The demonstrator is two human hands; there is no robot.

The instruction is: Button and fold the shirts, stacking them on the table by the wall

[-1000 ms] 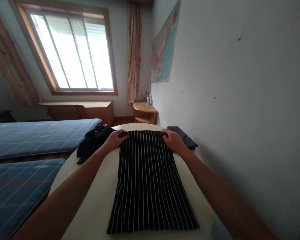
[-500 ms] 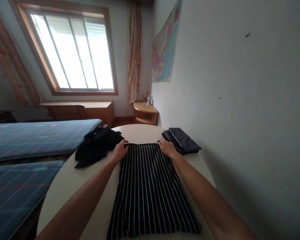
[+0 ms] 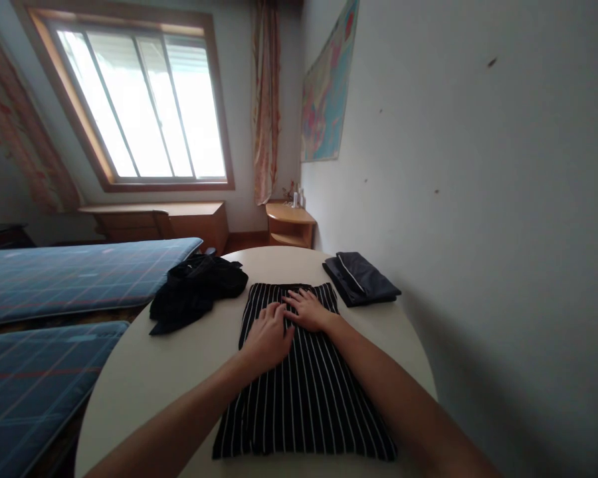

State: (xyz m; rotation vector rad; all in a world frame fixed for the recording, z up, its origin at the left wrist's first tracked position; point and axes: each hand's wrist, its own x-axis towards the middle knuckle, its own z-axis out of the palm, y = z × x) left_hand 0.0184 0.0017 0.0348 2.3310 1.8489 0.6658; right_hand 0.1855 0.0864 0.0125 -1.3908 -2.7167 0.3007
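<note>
A black garment with white stripes [image 3: 303, 398] lies flat on the round pale table [image 3: 144, 372], its narrower edge at the far side. My left hand [image 3: 270, 335] rests on its upper part, fingers stretched forward. Close beside it, my right hand [image 3: 307, 310] lies flat on the cloth near the far edge with its fingers spread. Neither hand grips the fabric. What kind of garment it is cannot be made out.
A crumpled black cloth [image 3: 194, 289] lies at the table's left edge. To the right sits a folded dark garment [image 3: 361, 279], near the white wall [image 3: 503, 265]. Blue plaid mattresses [image 3: 80, 275] stand left of the table. A corner shelf [image 3: 292, 214] is behind it.
Both hands have let go of the garment's far corners and moved inward onto its upper middle. Its near edge has shifted slightly away from me.
</note>
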